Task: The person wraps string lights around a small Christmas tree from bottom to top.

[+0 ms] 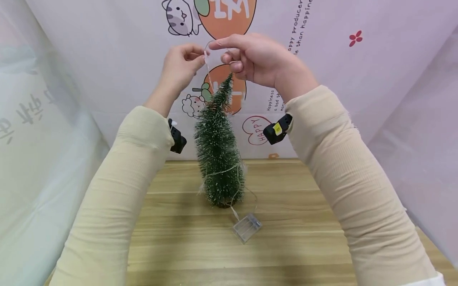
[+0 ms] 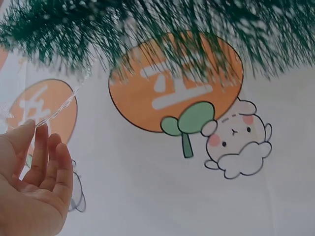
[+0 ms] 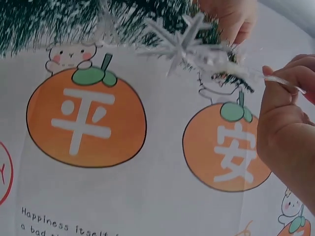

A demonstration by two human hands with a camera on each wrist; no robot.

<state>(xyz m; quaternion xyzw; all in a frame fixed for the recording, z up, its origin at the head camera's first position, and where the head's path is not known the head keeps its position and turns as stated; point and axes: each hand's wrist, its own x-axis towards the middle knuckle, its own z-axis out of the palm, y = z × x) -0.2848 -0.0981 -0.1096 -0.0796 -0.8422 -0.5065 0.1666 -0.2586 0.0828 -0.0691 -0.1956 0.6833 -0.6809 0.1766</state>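
Note:
A small green bottle-brush Christmas tree [image 1: 217, 135] with white-flecked tips stands upright on the table. Above and left of its top, my left hand [image 1: 182, 65] pinches a thin clear string of lights [image 2: 61, 105] between thumb and fingertips. My right hand [image 1: 259, 59] holds the same string beside the tree's tip, index finger stretched toward the left hand. In the right wrist view, the string crosses the right hand's fingers [image 3: 290, 83]. A white snowflake-shaped light [image 3: 182, 46] hangs near the tree there. Lower down, the string wraps round the tree.
A clear battery box [image 1: 247, 227], joined to the string, lies on the wooden table [image 1: 286, 238] in front of the tree. Behind stands a white printed backdrop [image 1: 136, 59]. Pale sheets [image 1: 46, 131] hang at both sides.

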